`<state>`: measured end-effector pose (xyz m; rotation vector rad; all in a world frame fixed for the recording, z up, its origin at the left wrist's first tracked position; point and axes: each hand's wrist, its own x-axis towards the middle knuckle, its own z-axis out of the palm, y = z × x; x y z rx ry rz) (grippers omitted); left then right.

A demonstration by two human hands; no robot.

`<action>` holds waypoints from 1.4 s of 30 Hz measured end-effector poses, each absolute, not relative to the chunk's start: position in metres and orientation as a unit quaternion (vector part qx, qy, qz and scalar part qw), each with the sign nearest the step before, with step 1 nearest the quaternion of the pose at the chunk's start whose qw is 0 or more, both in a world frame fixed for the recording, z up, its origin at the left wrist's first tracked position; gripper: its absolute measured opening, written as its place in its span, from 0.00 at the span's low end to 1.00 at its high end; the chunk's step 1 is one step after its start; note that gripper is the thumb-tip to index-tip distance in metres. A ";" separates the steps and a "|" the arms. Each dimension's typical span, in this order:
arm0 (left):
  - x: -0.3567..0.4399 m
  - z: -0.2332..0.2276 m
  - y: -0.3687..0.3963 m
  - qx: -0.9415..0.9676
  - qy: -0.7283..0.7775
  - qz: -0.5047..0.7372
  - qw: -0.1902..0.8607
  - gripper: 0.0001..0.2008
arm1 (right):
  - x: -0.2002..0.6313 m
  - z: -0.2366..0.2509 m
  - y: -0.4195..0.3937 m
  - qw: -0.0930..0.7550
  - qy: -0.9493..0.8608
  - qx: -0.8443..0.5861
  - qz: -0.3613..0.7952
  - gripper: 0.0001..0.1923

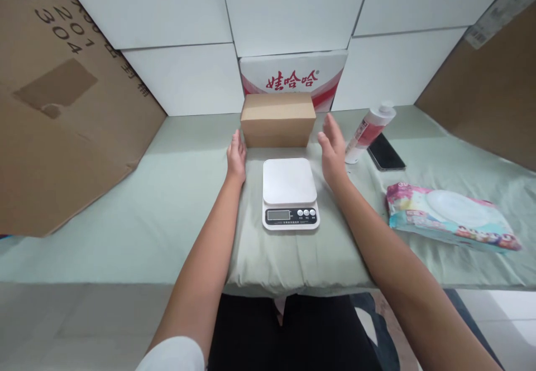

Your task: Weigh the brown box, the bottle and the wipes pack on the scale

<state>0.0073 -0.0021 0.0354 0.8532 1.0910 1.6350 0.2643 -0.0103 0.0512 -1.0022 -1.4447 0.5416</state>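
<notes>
From here I see a brown box (pixel 277 132) on the green cloth (pixel 196 203). The left hand (pixel 237 158) is at its eight o'clock, maybe touching; the right hand (pixel 334 153) is at four, a little apart. Both hands' fingers are open, holding nothing. A white scale (pixel 290 184) sits at six, a bottle (pixel 367 135) at three.

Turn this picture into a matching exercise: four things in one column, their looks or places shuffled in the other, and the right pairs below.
Things
1. Weighing scale
2. Small carton
3. Phone
4. Wipes packet

Looks or places
A. Black-faced, lying beside the bottle
B. Pink and turquoise, with a pale oval lid
C. White, with three round buttons
D. Plain brown, between the left hand and the right hand

Pairs: 1-C, 2-D, 3-A, 4-B
</notes>
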 end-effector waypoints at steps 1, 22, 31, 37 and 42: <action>0.006 0.035 -0.003 0.344 0.449 0.678 0.469 0.31 | 0.272 0.059 -0.025 0.628 -0.626 -0.439 0.148 0.37; 0.000 0.036 -0.010 0.314 0.472 0.718 0.404 0.32 | 0.309 0.034 -0.035 0.639 -0.561 -0.474 0.228 0.28; -0.002 0.031 -0.009 0.336 0.466 0.717 0.395 0.38 | 0.248 0.059 -0.080 0.500 -0.674 -0.360 0.408 0.29; 0.000 0.034 -0.010 0.329 0.463 0.718 0.401 0.33 | 0.249 0.058 -0.078 0.472 -0.692 -0.369 0.402 0.28; -0.001 0.034 -0.010 0.330 0.466 0.715 0.403 0.31 | 0.246 0.060 -0.080 0.445 -0.705 -0.373 0.407 0.29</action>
